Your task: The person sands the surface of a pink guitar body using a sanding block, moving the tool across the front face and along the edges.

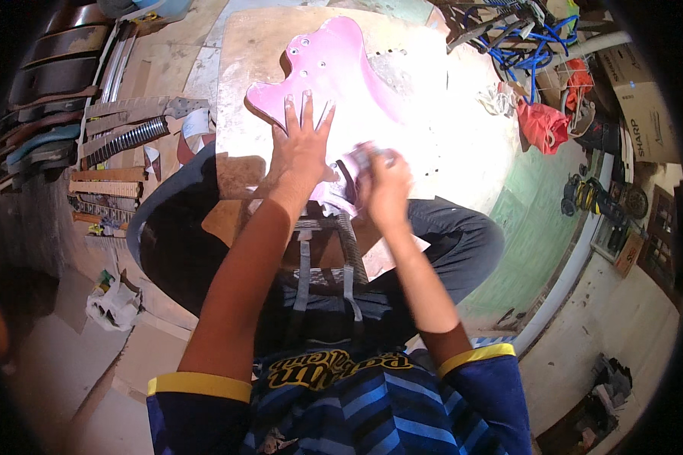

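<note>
A pink electric guitar body [334, 64] lies flat on a pale wooden board [243, 49] in front of me, its lower part washed out by glare. Several small holes show near its far end. My left hand [300, 152] presses on it with fingers spread and stretched out. At the near edge of the body, my right hand [387, 182] is closed round a small greyish-pink piece, blurred by motion, that I cannot make out exactly. A dark curved cutout in the body sits between the two hands.
Guitar necks [125, 144] lie on the floor at the left, beside a row of dark curved pieces [57, 76]. Blue cables [535, 53], a red bag [542, 125] and a cardboard box [641, 106] are at the right. A crumpled white plastic bag [114, 303] is at the lower left.
</note>
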Demonstrator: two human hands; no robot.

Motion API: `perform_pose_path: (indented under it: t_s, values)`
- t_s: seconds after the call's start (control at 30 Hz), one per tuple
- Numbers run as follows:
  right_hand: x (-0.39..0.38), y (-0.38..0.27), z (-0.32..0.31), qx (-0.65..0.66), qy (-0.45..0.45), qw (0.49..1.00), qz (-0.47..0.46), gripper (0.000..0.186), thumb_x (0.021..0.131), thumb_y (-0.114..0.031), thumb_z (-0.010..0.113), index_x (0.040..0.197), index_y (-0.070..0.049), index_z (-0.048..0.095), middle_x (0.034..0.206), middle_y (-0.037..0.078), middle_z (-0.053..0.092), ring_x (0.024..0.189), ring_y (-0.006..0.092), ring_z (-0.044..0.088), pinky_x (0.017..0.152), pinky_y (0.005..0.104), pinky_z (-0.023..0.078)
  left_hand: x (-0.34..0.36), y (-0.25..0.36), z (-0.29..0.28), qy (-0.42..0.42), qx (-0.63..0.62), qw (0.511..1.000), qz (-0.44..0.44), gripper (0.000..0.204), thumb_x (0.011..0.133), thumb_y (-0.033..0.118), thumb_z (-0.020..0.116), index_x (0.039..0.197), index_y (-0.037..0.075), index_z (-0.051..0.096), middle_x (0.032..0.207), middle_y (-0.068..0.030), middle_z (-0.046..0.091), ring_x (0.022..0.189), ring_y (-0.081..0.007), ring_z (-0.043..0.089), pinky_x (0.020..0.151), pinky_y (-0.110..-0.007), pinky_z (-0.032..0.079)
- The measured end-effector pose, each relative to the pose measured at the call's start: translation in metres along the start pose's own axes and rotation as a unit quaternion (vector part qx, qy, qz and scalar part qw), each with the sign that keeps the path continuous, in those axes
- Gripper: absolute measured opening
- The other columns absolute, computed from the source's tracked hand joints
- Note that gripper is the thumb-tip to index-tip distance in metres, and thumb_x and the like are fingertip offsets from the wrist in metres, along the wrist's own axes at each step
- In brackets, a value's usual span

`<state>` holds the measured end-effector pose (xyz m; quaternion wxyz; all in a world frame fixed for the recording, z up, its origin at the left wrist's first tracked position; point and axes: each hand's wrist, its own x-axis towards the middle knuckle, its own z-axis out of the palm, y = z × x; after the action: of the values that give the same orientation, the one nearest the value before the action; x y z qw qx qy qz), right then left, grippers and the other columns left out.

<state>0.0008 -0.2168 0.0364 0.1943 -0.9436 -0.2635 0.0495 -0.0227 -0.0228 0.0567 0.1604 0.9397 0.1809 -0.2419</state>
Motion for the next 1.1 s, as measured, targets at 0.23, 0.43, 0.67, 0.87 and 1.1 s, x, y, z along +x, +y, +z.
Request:
perform_pose_path:
  t_s: [0.23, 0.43, 0.67, 0.87, 1.1]
  values:
    - [0.006, 0.025, -0.004, -0.018, 0.087, 0.995, 0.056, 0.043, 0.089, -0.016, 0.067, 0.131, -0.005, 0.065, 0.111, 0.031, 0.062, 0.107, 0.0484, 0.060, 0.093, 0.0593, 0.046, 0.005, 0.002, 0.004, 0.031, -0.004, 0.999, 0.014, 0.142, 0.053, 0.044, 0.100, 0.167, 0.024, 0.018, 0.172, -0.0242, 0.008, 0.155, -0.0549, 0.011, 0.115, -0.071, 0.035]
    - [0.041, 0.079, -0.022, -0.014, 0.109, 0.990, 0.086, 0.040, 0.089, -0.013, 0.064, 0.128, -0.005, 0.067, 0.112, 0.030, 0.065, 0.100, 0.0479, 0.063, 0.085, 0.0533, 0.052, -0.003, 0.002, 0.008, 0.047, -0.015, 0.998, 0.026, 0.142, 0.052, 0.043, 0.100, 0.167, 0.023, 0.019, 0.172, -0.0245, 0.008, 0.154, -0.0557, 0.012, 0.114, -0.071, 0.036]
    - [-0.036, 0.004, -0.004, 0.015, -0.018, 1.000, -0.019, 0.047, 0.090, -0.015, 0.072, 0.135, -0.026, 0.064, 0.126, 0.028, 0.057, 0.115, 0.0482, 0.057, 0.101, 0.0596, 0.043, -0.002, 0.000, 0.005, 0.040, -0.002, 0.999, 0.021, 0.141, 0.053, 0.042, 0.100, 0.167, 0.022, 0.020, 0.171, -0.0260, 0.011, 0.154, -0.0563, 0.012, 0.113, -0.070, 0.037]
    - [0.020, 0.064, -0.022, -0.038, 0.093, 0.987, 0.122, 0.042, 0.093, -0.011, 0.061, 0.135, -0.005, 0.062, 0.122, 0.028, 0.061, 0.111, 0.0455, 0.057, 0.095, 0.0579, 0.045, -0.002, 0.003, 0.012, 0.050, 0.004, 0.999, 0.006, 0.138, 0.052, 0.048, 0.100, 0.166, 0.029, 0.025, 0.173, -0.0177, 0.013, 0.157, -0.0486, 0.013, 0.115, -0.064, 0.036]
    - [-0.009, 0.055, -0.019, -0.022, -0.013, 0.998, 0.052, 0.047, 0.090, -0.016, 0.071, 0.136, -0.010, 0.062, 0.130, 0.027, 0.058, 0.117, 0.0460, 0.055, 0.099, 0.0568, 0.044, -0.003, -0.002, 0.007, 0.066, -0.009, 0.997, 0.034, 0.143, 0.051, 0.043, 0.101, 0.167, 0.020, 0.020, 0.171, -0.0253, 0.011, 0.154, -0.0555, 0.012, 0.115, -0.068, 0.037]
